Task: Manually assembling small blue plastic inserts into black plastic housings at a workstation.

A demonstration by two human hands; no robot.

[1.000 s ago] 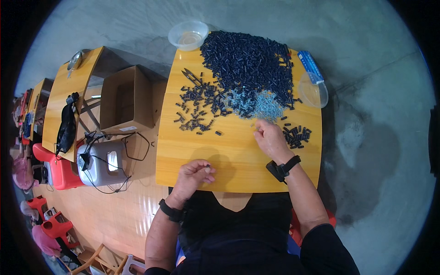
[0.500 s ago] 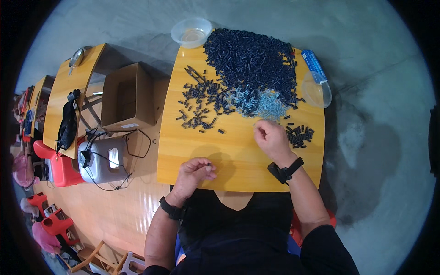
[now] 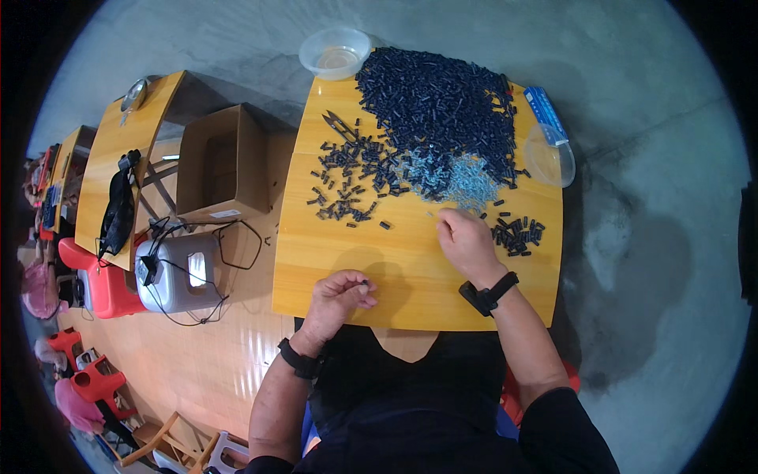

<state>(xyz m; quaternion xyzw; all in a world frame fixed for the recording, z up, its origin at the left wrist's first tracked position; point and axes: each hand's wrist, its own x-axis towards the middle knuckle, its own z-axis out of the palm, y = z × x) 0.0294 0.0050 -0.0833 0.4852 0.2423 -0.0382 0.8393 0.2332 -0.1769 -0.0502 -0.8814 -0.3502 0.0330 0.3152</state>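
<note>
Near the front edge of the yellow table (image 3: 316, 261), my left hand (image 3: 335, 304) pinches a small black cylindrical piece (image 3: 363, 284) between thumb and fingertips. My right hand (image 3: 471, 246) rests low by the near edge of a heap of tiny silvery-blue screw-like parts (image 3: 471, 182). Its fingers are curled together, and whatever they may hold is hidden. Behind that heap spreads a big mound of small black pieces (image 3: 438, 103). Loose black pieces (image 3: 343, 207) lie scattered to the left. A smaller group of black pieces (image 3: 518, 235) sits just right of my right hand.
Snips (image 3: 339, 126) lie at the table's left. A clear round tub (image 3: 335, 54) stands at the far left corner; another clear container (image 3: 550, 158) and a blue box (image 3: 545, 114) are at the right edge. Leftward are a cardboard box (image 3: 221, 166), a grey stool (image 3: 178, 272) and cables.
The right hand has barely shifted, its fingers curled slightly more beside the silvery-blue heap. The left hand keeps its pinch on the black piece. The whole view has moved a little.
</note>
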